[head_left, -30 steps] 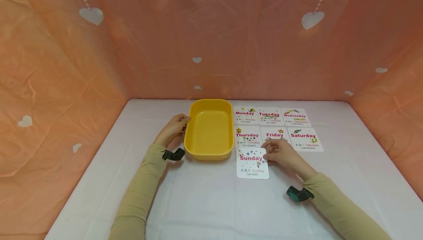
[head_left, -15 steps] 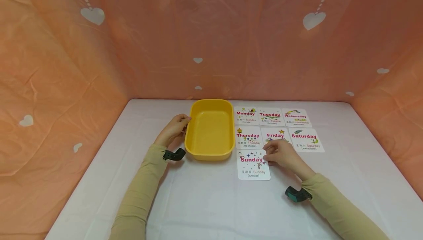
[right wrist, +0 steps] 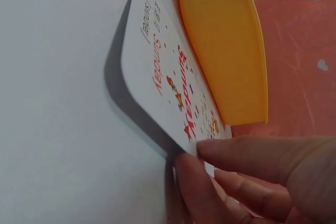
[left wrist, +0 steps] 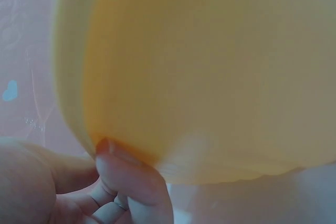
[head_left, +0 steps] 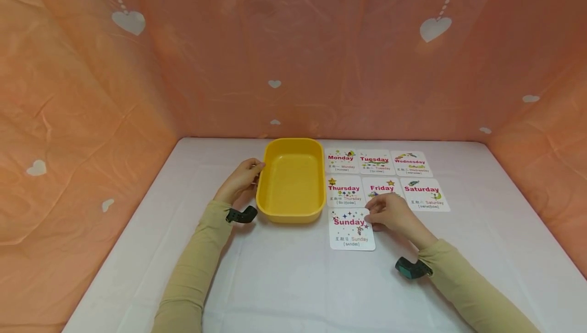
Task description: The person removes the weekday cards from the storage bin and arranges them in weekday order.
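My right hand (head_left: 394, 218) pinches the right edge of the white Sunday card (head_left: 350, 241) between thumb and fingers. In the right wrist view the Sunday card (right wrist: 152, 72) is tilted, its near edge casting a shadow on the table. At its left stands a yellow plastic tray (head_left: 293, 190) with nothing in it. My left hand (head_left: 238, 182) grips the tray's left side; in the left wrist view thumb and finger (left wrist: 131, 174) meet at the tray's wall (left wrist: 210, 77).
Beyond the Sunday card lie the Monday (head_left: 341, 165), Tuesday (head_left: 376, 169), Wednesday (head_left: 412, 170), Thursday (head_left: 344, 203) and Saturday (head_left: 424, 205) cards in two rows. My right hand partly covers the Friday card (head_left: 381, 188). Orange cloth (head_left: 293, 57) with hearts walls the white table (head_left: 284, 282).
The Sunday card, in my right hand, has come slightly down and toward me, uncovering the bottom of the Thursday card. My left hand and the tray have stayed in place.
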Motion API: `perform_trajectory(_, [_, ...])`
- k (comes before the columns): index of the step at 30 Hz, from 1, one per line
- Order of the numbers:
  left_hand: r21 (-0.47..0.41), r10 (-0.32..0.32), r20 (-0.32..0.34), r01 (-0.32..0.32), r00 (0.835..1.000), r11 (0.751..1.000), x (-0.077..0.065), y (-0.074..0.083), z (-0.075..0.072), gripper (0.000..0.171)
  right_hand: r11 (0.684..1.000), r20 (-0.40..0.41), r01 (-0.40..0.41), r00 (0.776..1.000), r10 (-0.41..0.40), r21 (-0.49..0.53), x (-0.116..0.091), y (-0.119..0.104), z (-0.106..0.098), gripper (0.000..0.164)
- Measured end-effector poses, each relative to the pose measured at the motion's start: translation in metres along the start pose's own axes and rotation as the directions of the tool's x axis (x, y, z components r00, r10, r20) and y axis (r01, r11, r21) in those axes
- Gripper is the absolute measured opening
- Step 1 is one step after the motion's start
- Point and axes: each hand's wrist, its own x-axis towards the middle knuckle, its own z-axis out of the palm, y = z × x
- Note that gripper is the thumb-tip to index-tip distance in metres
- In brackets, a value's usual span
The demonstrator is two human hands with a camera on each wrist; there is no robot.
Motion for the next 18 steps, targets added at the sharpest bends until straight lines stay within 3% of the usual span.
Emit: perform_trajectory(18, [-0.008, 0.001, 0.018, -0.001, 1.0, 1.0, -0.0026, 0.0003, -0.0008, 0.028, 1.0, 0.015, -0.015, 1.0, 0.014, 0.014, 0.0023, 0.0016, 0.0002, 0.026])
